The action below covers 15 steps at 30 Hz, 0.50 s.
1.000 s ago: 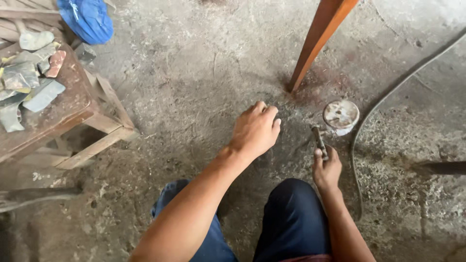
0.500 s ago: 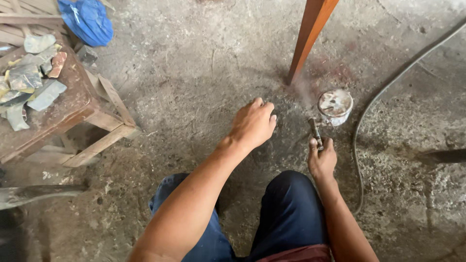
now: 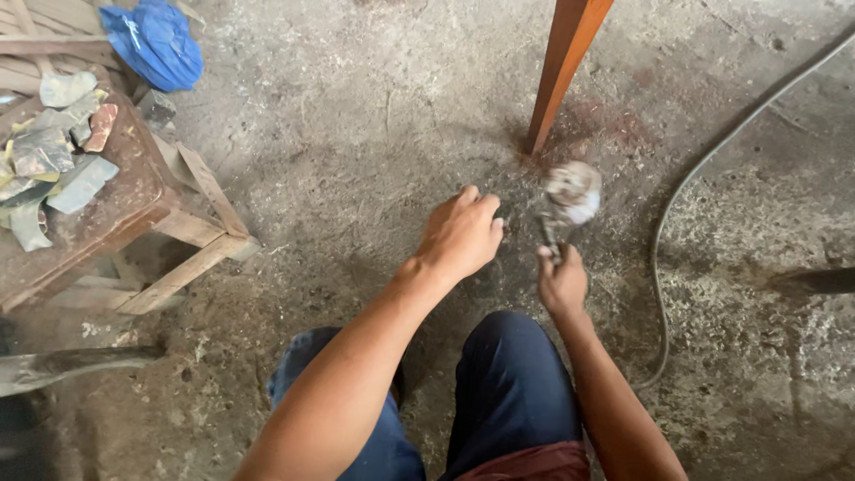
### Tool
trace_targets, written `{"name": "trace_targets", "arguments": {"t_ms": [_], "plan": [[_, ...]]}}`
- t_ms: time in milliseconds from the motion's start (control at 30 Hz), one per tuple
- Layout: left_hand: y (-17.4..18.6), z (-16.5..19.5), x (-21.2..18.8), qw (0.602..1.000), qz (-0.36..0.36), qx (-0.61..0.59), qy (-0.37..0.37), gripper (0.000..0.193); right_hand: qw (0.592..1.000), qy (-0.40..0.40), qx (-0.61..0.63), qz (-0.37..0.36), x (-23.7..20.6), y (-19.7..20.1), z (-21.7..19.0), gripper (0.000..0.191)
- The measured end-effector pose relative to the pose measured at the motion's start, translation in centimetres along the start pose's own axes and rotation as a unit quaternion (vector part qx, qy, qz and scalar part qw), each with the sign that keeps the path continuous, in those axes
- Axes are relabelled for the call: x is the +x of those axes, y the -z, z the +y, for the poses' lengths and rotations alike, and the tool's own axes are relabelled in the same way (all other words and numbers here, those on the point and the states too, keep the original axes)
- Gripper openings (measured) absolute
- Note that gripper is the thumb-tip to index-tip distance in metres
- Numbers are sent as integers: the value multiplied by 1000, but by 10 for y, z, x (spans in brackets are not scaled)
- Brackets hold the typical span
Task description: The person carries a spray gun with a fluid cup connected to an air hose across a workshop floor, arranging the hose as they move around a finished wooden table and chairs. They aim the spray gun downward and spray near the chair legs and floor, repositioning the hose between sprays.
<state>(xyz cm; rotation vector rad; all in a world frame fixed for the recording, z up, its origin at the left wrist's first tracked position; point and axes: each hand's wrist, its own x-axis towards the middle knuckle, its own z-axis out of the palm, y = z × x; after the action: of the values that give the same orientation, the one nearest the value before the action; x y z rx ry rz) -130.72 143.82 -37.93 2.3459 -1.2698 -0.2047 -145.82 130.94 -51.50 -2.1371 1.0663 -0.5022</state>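
I squat on a rough concrete floor [image 3: 356, 160], my knees in dark blue trousers [image 3: 508, 392] at the bottom of the view. My left hand [image 3: 459, 233] reaches forward, palm down, fingers curled low over the floor; anything under it is hidden. My right hand [image 3: 561, 283] grips the thin metal handle of a small tool [image 3: 550, 233] topped by a round whitish cup [image 3: 573, 191], which is blurred. The tool is just right of my left hand and in front of an orange-brown slanted wooden leg [image 3: 565, 71].
A grey hose [image 3: 704, 174] curves across the floor on the right. On the left is a low wooden stool [image 3: 183, 227] carrying several worn grey scraps [image 3: 53, 169], with a blue bag [image 3: 156, 44] behind it. A dark object [image 3: 815, 281] lies at the right edge.
The cup tool has come up off the floor in my right hand and now blurs. My left hand's fingers have curled in from a flatter spread.
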Motion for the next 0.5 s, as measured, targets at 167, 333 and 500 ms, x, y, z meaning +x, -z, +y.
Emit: {"name": "trace_targets", "arguments": {"t_ms": [167,333,500], "plan": [[4,-14,0,1000,-7,19,17,22,996,-78,43,23,-2,32,24,59],[4,-8,7,999,-23,6,22,23,994,6,101,49,-3,75,26,71],[1,6,20,1000,-15,10,-9,23,988,37,134,70,-4,141,-5,69]]}}
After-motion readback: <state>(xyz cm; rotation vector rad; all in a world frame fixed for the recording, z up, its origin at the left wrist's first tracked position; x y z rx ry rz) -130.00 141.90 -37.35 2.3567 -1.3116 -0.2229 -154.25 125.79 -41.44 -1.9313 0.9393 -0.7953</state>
